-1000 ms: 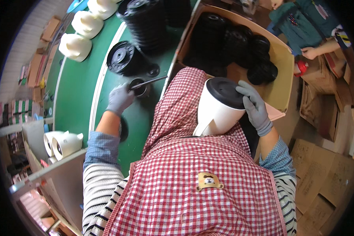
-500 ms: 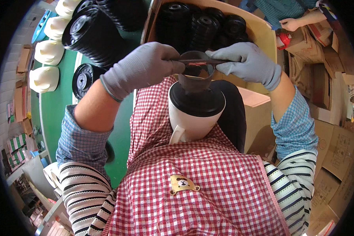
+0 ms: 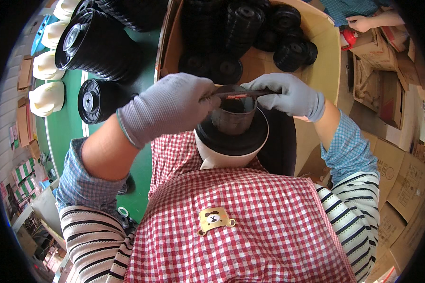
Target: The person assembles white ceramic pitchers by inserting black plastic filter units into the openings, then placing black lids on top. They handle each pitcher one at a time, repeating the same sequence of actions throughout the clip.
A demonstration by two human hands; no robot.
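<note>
Both my hands wear grey knit gloves. My left hand (image 3: 170, 108) is closed on the left end of a dark narrow strip (image 3: 240, 94), which has a reddish patch in its middle. My right hand (image 3: 290, 96) pinches the other end. The strip crosses the mouth of a dark, see-through cylinder (image 3: 233, 121); I cannot tell whether the two are joined. Under the cylinder is the black round top (image 3: 233, 144) of a white vessel (image 3: 226, 159) in my lap. Part of a white handle shows at its lower left; the apron covers its lower part.
Beyond my hands, a cardboard box (image 3: 328, 42) holds black ribbed parts (image 3: 245, 28). On the green table at left are stacked black round parts (image 3: 97, 47) and a row of cream-white shells (image 3: 47, 98). Cartons (image 3: 380, 56) lie at right, near another person's hand (image 3: 361, 23).
Both hands have come down with the strip and cylinder, and the cylinder sits lower over the black top. The view has shifted slightly, and less of the vessel's handle shows.
</note>
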